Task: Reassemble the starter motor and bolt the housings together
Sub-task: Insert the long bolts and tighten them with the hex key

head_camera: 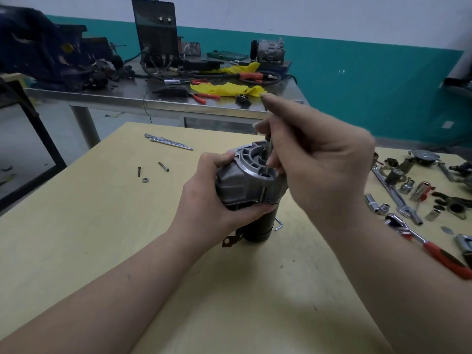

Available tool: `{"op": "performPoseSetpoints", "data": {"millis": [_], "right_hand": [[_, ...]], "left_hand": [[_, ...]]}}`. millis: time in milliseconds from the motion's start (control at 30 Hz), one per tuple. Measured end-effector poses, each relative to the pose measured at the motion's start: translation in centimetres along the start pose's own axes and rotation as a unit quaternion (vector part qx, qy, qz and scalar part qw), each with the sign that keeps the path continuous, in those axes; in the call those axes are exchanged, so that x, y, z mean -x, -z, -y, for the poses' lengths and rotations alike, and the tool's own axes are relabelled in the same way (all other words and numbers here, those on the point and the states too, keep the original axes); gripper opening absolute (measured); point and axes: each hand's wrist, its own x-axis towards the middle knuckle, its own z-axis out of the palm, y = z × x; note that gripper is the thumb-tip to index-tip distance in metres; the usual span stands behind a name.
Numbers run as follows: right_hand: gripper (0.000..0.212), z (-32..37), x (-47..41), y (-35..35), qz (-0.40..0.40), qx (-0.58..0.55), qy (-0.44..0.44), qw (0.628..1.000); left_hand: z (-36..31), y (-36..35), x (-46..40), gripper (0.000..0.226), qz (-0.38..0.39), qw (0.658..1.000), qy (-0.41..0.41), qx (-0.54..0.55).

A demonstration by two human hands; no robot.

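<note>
Standing on end near the middle of the pale yellow table [89, 226]: starter motor [251, 190], long axis vertical, black cylindrical body down, grey cast-aluminium nose housing [240, 183] up, its ribbed open mouth facing the ceiling.

Left hand [217, 200]: fingers and thumb curled round the housing's flank, gripping it.

Right hand [319, 162]: fingertips pinching a long bolt [268, 149], held nearly upright, lower end at a hole in the housing flange; upper end hidden by the fingers.

Copper-coloured terminal tab [231, 240]: flat, projecting leftward from the body's base. Bent metal hex key [279, 224] just beside the base on the right.

Loose items, left of the motor, well apart from it: two bolts [163, 166], one nut [145, 179], a chrome tool [168, 142] toward the far edge.

Right edge: crowded with chrome sockets [376, 204], extension bar [396, 195], red-handled ratchet [429, 247], dark metal parts.

Open tabletop lies in front of and to the left of the motor.

Behind: steel bench [178, 103] with yellow rags [224, 88] and red-handled pliers [204, 97].
</note>
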Motion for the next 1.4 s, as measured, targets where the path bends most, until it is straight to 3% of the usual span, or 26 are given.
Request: {"op": "performPoseSetpoints", "data": {"millis": [67, 133, 233, 333, 433, 500, 633, 733, 900, 1100, 1233, 1400], "right_hand": [[0.052, -0.1, 0.4, -0.8, -0.011, -0.021, -0.002, 1.0], [0.067, 0.0, 0.0, -0.7, 0.0, -0.094, -0.068, 0.993], [0.046, -0.1, -0.7, 0.0, 0.01, -0.127, -0.129, 0.983], [0.029, -0.1, -0.1, -0.2, -0.033, -0.1, -0.076, 0.992], [0.029, -0.3, 0.4, -0.9, -0.044, 0.026, 0.046, 0.998], [0.027, -0.4, 0.1, -1.0, -0.03, 0.069, 0.079, 0.994], [0.025, 0.1, -1.8, 0.7, 0.09, -0.056, -0.032, 0.994], [0.033, 0.3, -3.9, 3.2, 0.225, -0.183, -0.149, 0.945], [0.025, 0.4, -6.2, 3.5, 0.318, -0.155, -0.178, 0.918], [0.028, 0.9, -6.7, 2.7, 0.286, -0.082, -0.138, 0.945], [0.029, 1.5, -5.0, 1.8, 0.198, 0.029, -0.092, 0.975], [0.035, 1.6, -3.5, 1.4, 0.104, 0.062, -0.096, 0.988]], "left_hand": [[-0.1, 0.0, 0.0, 0.086, -0.002, 1.0, 0.004, -0.002], [0.0, 0.2, 0.1, 0.086, 0.0, 1.0, 0.005, -0.001], [0.0, 0.2, 0.0, 0.086, 0.002, 1.0, 0.008, 0.0], [-0.1, 0.0, -0.1, 0.086, 0.004, 1.0, 0.009, 0.006], [-0.2, 0.0, -0.1, 0.085, 0.001, 1.0, 0.005, 0.009], [-0.2, 0.0, -0.1, 0.086, 0.0, 1.0, 0.004, 0.012], [0.0, 0.2, -0.1, 0.086, 0.003, 1.0, 0.012, 0.011], [0.1, 0.3, -0.3, 0.086, 0.01, 1.0, 0.013, 0.005], [0.2, 0.4, -0.6, 0.085, 0.021, 0.999, 0.02, 0.017], [0.0, 0.2, -0.5, 0.085, 0.016, 1.0, 0.016, 0.006], [-0.2, -0.3, 0.1, 0.086, -0.008, 1.0, 0.021, -0.002], [-0.7, -0.8, 0.3, 0.086, -0.015, 1.0, 0.026, -0.006]]}}
